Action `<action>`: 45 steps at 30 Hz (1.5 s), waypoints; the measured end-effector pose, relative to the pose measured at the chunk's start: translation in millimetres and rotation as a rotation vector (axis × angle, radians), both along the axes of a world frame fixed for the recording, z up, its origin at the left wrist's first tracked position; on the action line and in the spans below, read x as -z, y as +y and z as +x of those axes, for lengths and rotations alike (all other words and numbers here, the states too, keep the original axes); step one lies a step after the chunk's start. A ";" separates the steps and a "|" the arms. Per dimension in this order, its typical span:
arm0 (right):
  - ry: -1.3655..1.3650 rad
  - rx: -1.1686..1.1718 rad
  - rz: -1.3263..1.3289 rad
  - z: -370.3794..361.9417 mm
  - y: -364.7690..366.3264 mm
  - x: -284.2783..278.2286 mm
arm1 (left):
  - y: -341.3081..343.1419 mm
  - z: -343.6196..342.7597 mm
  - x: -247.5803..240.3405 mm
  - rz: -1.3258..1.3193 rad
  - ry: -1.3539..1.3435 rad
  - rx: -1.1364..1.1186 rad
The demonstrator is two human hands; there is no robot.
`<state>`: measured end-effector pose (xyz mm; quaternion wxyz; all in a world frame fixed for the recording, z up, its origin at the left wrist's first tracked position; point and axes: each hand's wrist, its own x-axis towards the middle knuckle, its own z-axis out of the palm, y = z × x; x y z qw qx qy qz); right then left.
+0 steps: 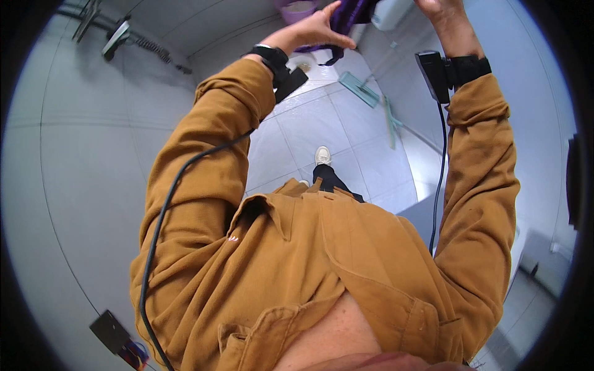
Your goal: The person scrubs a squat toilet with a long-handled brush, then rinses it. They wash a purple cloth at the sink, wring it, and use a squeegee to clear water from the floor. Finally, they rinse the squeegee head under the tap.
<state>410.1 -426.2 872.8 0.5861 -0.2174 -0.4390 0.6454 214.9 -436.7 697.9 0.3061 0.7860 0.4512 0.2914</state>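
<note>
My left hand (313, 32) is raised at the top of the view, its thumb and forefinger stretched apart. A shiny dark purple cloth (351, 17) lies in the gap between them, and part of it shows below the hand. Whether the hand presses on the cloth cannot be made out. A dark strap or edge hangs beneath the thumb. My right hand (438, 7) is raised at the upper right, cut off by the picture's edge, so its fingers are hidden. Near its wrist is a pale, rounded container or fixture (390, 13).
A purple basin (297, 10) stands at the far end. A green-blue squeegee or mop head (359, 89) rests on the tiled floor (309, 127), beside a pale green strip (390, 122). A metal fixture with a coiled hose (116, 41) is on the left wall.
</note>
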 end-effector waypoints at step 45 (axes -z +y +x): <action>-1.118 0.897 -1.334 628.8 -846.3 248.1 | -545.0 650.6 -2.0 -1.113 -0.087 0.875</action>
